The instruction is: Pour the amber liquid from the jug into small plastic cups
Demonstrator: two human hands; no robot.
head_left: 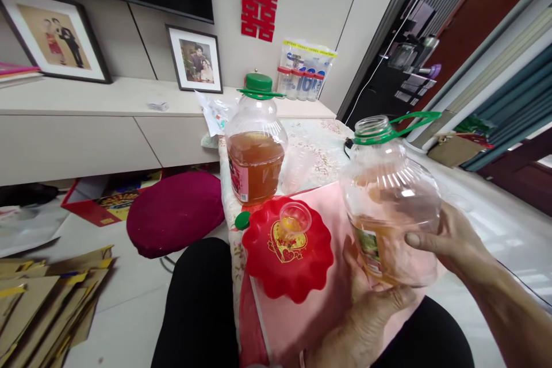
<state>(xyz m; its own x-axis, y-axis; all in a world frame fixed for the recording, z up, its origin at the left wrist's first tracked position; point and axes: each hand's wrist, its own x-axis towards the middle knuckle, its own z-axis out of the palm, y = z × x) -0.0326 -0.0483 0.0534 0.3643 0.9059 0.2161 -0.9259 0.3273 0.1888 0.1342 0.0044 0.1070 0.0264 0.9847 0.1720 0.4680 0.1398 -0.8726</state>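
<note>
Both my hands hold a large clear plastic jug (pixel 392 195) with a green handle ring round its uncapped neck and some amber liquid inside. My left hand (pixel 366 316) cups it from below, while my right hand (pixel 448 236) grips its right side. Left of it, on the pink sheet, lies a red scalloped plate (pixel 263 276) bearing a small clear plastic cup (pixel 295 219). A green cap (pixel 242 220) rests at the plate's left edge. Behind the plate stands a second jug (pixel 256 149), capped in green and about half full of amber liquid.
The jugs stand over a small table with a floral cover (pixel 319 144). A maroon stool (pixel 172 213) is to its left, with flattened cardboard (pixel 47 299) on the floor. Framed photos (pixel 198 60) and red-lidded jars (pixel 297 83) line the cabinet behind.
</note>
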